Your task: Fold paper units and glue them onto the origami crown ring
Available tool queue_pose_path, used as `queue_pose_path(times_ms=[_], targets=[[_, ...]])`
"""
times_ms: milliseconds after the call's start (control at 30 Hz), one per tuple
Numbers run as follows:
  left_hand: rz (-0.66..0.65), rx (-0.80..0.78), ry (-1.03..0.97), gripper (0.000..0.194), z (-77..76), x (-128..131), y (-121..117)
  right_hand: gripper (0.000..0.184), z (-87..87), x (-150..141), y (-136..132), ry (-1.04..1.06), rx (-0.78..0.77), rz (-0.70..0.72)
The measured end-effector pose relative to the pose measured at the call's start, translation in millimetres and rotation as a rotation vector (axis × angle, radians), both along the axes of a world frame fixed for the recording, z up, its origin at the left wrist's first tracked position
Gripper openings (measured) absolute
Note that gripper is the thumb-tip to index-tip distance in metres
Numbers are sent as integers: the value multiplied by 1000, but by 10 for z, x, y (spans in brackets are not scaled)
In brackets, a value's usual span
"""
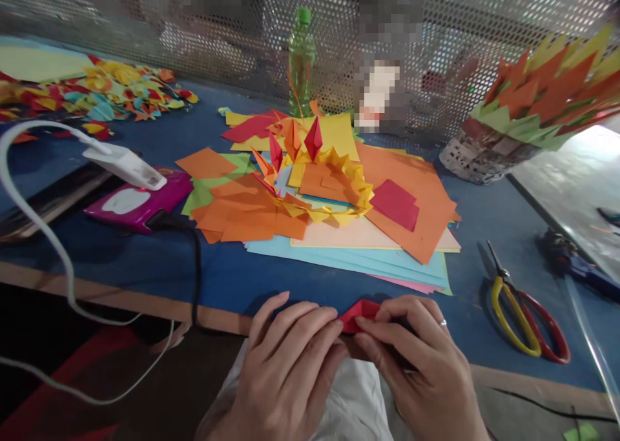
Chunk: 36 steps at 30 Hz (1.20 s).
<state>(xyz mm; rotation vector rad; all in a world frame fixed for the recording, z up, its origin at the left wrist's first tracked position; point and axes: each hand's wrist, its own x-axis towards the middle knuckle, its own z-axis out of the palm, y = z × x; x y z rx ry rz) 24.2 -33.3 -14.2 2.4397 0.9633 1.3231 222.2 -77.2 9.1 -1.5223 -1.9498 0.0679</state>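
A small folded piece of red paper (361, 312) is at the near edge of the table. My right hand (426, 360) pinches its right side between thumb and fingers. At its left end, the fingertips of my left hand (290, 357) press on the paper, the thumb tucked beneath. Just beyond my hands lies a stack of coloured sheets (349, 263). On top of it sits a ring of folded yellow paper (358, 189) with pointed red and orange pieces, such as one red bud (314, 139), standing at its back and left.
Scissors (520, 318) and a blue-handled tool (588, 270) lie at right. Behind them leans a basket (484, 150) of orange and yellow paper points. A green bottle (302, 66) stands at the back. At left are a purple power strip (140, 199), a white charger (124, 164) and small paper pieces (116, 89).
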Motion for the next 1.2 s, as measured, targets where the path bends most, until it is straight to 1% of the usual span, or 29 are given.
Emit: queue_pose_path(times_ms=[133, 300, 467, 667, 833, 933, 1067, 1200], targets=[[35, 6, -60, 14, -79, 19, -15, 12, 13, 2, 2, -4, -36, -40], [53, 10, -53, 14, -142, 43, -21, 9, 49, -47, 39, 6, -79, -73], [75, 13, -61, 13, -144, 22, -40, 9, 87, -86, 63, -20, -100, -86], [59, 51, 37, 21, -171, -37, -48, 11, 73, -80, 81, -45, -117, -69], [73, 43, 53, 20, -174, -19, -29, 12, 66, -54, 73, -52, -111, -48], [66, 36, 54, 19, -160, -18, -29, 11, 68, -46, 52, -56, -105, -71], [65, 34, 55, 19, -150, -39, -19, 7, 68, -39, 22, -103, -56, -105], [55, 27, 54, 19, -154, -46, -18, 6, 72, -54, 15, -100, -96, -106]])
